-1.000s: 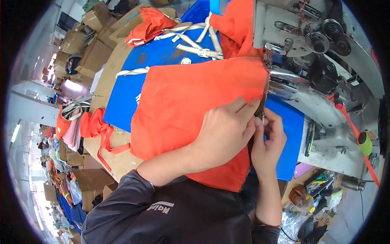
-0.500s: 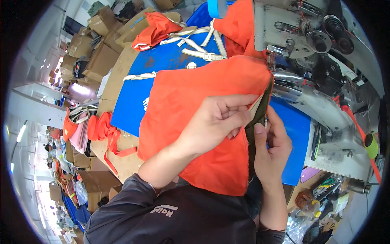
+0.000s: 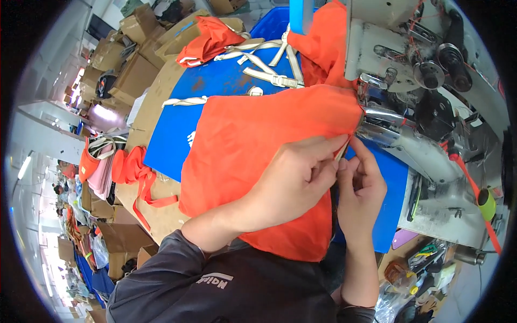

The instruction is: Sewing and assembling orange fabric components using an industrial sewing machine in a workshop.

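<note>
A large orange fabric piece (image 3: 253, 145) spreads before me, its far right corner at the needle area of a sewing machine (image 3: 431, 156). My left hand (image 3: 299, 175) lies over the cloth with its thumb and fingers pinching the right edge. Close beside it, my right hand (image 3: 362, 185) pinches the same edge from the outer side, fingers curled. The fingertips of both hands nearly meet just below the machine's metal arm. Between them shows a thin pale strip of the inner layer; most of the dark lining is hidden.
Under the cloth lies a blue board (image 3: 172, 134) with white straps (image 3: 269, 75) on it. An orange bundle (image 3: 210, 40) sits behind, and a coiled orange strap (image 3: 134, 169) at left. Cardboard boxes (image 3: 132, 75) are stacked beyond. A bottle (image 3: 401, 274) stands lower right.
My left hand has moved right and up to the edge, closer to my right hand. The gap showing the dark green lining has closed, the layers brought together.
</note>
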`<act>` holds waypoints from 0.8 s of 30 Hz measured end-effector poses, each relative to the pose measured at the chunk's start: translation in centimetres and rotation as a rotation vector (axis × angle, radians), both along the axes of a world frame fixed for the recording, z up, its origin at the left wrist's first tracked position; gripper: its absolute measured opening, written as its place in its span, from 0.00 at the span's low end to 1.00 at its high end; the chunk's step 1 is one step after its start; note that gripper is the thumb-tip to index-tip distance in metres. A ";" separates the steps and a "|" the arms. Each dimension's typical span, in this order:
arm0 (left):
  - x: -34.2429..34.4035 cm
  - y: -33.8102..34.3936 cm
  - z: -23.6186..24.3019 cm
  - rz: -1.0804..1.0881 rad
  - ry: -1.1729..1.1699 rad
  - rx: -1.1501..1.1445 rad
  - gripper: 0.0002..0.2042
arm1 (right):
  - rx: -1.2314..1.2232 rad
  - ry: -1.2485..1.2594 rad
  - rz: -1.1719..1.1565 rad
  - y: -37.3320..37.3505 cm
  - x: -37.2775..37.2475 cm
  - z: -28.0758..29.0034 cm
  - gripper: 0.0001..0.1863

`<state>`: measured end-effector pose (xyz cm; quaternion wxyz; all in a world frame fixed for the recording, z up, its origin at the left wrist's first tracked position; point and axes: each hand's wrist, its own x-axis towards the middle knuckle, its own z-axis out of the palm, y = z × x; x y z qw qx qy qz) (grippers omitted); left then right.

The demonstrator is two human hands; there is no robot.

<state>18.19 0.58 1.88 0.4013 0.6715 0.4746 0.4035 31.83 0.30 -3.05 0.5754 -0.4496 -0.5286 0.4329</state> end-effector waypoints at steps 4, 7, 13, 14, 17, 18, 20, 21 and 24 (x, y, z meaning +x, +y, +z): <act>0.1 0.0 0.5 -0.009 0.075 0.068 0.18 | 0.103 -0.181 -0.093 0.6 -0.1 -0.8 0.20; 0.2 0.0 0.6 -0.004 0.110 0.076 0.18 | 0.046 -0.150 -0.064 0.5 0.2 -1.1 0.20; 1.2 0.2 1.2 -0.015 0.248 0.257 0.18 | 0.011 -0.015 0.004 -0.2 0.6 -0.4 0.21; 1.3 0.3 1.2 -0.029 0.263 0.273 0.17 | 0.014 0.024 0.003 -0.2 0.4 -0.5 0.21; 1.3 0.6 1.3 -0.061 0.279 0.292 0.16 | 0.022 0.082 -0.015 0.0 0.1 -0.4 0.20; 1.3 0.7 1.4 -0.071 0.281 0.294 0.15 | 0.025 0.099 -0.022 0.1 0.1 -0.3 0.20; 1.4 1.1 1.3 -0.070 0.274 0.290 0.14 | -0.017 0.132 0.018 0.2 0.4 0.2 0.20; 1.4 1.4 1.3 -0.067 0.268 0.285 0.14 | -0.059 0.166 0.061 0.4 0.4 0.3 0.20; 0.8 2.0 1.9 -0.087 0.224 0.130 0.14 | -0.062 0.153 0.069 0.9 0.4 0.4 0.20</act>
